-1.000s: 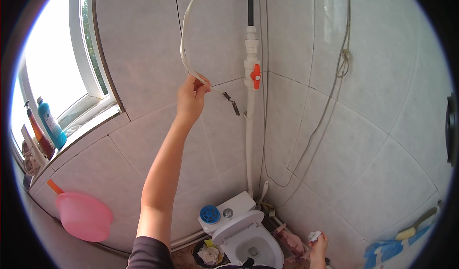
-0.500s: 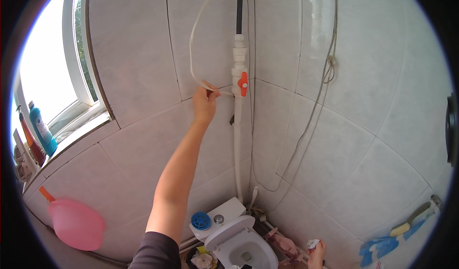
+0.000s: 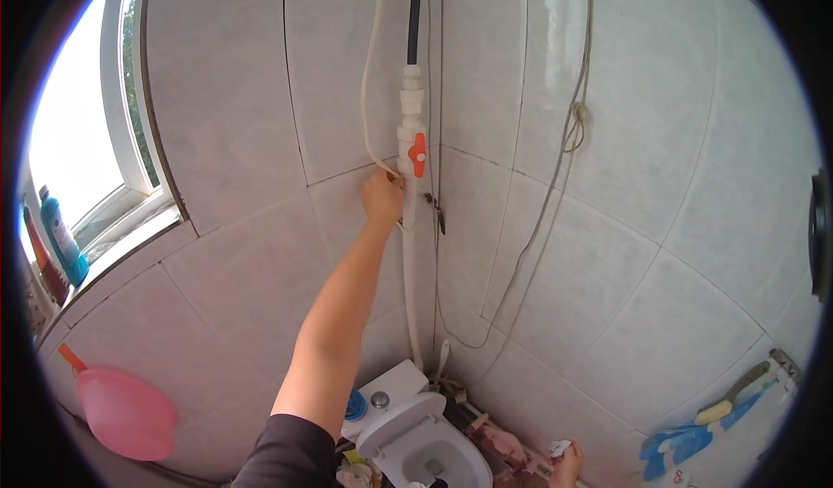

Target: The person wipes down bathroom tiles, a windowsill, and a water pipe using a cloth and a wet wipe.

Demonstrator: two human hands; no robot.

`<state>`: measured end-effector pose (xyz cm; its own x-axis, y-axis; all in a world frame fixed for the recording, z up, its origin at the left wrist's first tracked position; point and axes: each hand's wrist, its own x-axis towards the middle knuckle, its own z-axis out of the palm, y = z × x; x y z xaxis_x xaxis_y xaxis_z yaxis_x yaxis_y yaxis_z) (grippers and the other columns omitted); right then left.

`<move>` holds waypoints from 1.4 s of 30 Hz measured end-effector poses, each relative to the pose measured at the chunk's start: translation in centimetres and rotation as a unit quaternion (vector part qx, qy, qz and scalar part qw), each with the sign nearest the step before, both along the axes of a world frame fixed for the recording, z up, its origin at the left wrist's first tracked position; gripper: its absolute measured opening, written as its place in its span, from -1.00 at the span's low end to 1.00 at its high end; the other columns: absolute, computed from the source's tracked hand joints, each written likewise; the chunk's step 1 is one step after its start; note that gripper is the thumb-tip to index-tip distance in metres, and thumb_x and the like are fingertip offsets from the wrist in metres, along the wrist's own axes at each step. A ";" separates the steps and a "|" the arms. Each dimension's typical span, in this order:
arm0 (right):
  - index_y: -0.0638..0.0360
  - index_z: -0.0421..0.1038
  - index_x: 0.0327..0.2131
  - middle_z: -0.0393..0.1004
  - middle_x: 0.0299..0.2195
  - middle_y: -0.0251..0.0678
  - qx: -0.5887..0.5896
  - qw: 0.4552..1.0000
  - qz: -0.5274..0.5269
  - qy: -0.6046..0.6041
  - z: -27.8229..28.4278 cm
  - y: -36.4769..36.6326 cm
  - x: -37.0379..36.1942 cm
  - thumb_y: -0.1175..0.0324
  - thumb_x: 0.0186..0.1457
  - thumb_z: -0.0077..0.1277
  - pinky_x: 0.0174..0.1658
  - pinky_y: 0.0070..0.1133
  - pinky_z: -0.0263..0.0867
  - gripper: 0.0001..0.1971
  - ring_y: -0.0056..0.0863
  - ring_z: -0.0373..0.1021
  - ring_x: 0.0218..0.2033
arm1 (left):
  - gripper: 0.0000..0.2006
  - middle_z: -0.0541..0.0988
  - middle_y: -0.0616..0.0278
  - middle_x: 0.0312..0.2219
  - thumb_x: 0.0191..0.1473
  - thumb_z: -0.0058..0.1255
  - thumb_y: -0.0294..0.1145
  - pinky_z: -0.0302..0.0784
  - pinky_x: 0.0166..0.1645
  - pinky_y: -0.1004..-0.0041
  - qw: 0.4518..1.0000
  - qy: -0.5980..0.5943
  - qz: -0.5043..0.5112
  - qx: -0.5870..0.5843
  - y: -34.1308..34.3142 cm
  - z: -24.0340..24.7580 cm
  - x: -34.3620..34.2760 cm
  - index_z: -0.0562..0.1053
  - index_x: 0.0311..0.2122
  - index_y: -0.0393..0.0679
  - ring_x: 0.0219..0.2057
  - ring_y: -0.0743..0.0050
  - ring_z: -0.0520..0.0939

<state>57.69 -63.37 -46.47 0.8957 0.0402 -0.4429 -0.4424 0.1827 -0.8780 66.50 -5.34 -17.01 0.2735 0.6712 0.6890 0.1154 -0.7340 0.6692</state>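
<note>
My left hand (image 3: 383,196) is raised to the corner, closed and pressed against the white pipe (image 3: 409,284). The thin white hose or cord (image 3: 367,111) hangs down into its fingers; the fingertips are partly hidden. Just above the hand, the pipe has a white valve with a red handle (image 3: 418,155). A small dark strip or tie (image 3: 440,214) sticks out to the right of the pipe. Low on the right, my right hand (image 3: 567,470) is closed on a small white crumpled piece (image 3: 559,447), perhaps cloth or tissue.
Below stands a toilet (image 3: 425,440), lid raised, with a blue round item (image 3: 355,406) on its tank. Thin grey cords (image 3: 555,193) hang along the right wall. A pink basin (image 3: 126,412) hangs at left, under a windowsill with bottles (image 3: 65,236). Blue gloves (image 3: 677,445) hang at right.
My left hand has moved in against the pipe, below the valve, bringing the white hose or cord closer. The dark strip now shows right of the pipe. My right hand still holds the white piece.
</note>
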 end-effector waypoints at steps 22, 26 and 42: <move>0.03 0.28 -0.03 0.44 -0.39 -0.21 0.038 0.993 0.025 0.109 -7.3 0.9 2.4 0.22 0.17 -0.14 -0.66 -0.46 0.31 -0.70 -0.32 0.38 -0.62 | -0.92 0.54 0.22 -0.60 0.10 -0.03 -0.50 0.43 -0.53 0.51 0.992 -0.128 0.011 0.010 -0.2 6.7 -3.0 0.39 -0.40 -0.27 -0.65 0.51 0.55; 0.06 0.33 -0.18 0.45 -0.50 -0.26 0.132 0.984 0.097 -0.063 -8.9 -1.2 1.5 0.19 0.19 -0.16 -0.73 -0.48 0.22 -0.77 -0.37 0.38 -0.67 | -0.91 0.55 0.25 -0.64 0.06 0.01 -0.47 0.42 -0.54 0.49 0.998 -0.056 0.007 0.007 2.0 7.7 -2.1 0.42 -0.44 -0.25 -0.66 0.52 0.56; 0.20 0.38 -0.39 0.47 -0.47 -0.34 0.029 0.988 0.143 -0.039 1.7 6.8 2.0 0.48 0.10 -0.22 -0.58 -0.64 0.22 -0.86 -0.59 0.35 -0.56 | -0.90 0.50 0.23 -0.60 0.04 0.05 -0.36 0.33 -0.46 0.24 0.960 0.087 0.119 0.237 -1.9 4.5 -13.6 0.44 -0.42 -0.13 -0.56 0.23 0.49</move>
<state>59.69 -56.58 -44.75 0.8751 0.3208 -0.3624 -0.4148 0.1111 -0.9031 52.85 -7.23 -12.49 0.2896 0.3512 0.8904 0.3977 -0.8903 0.2218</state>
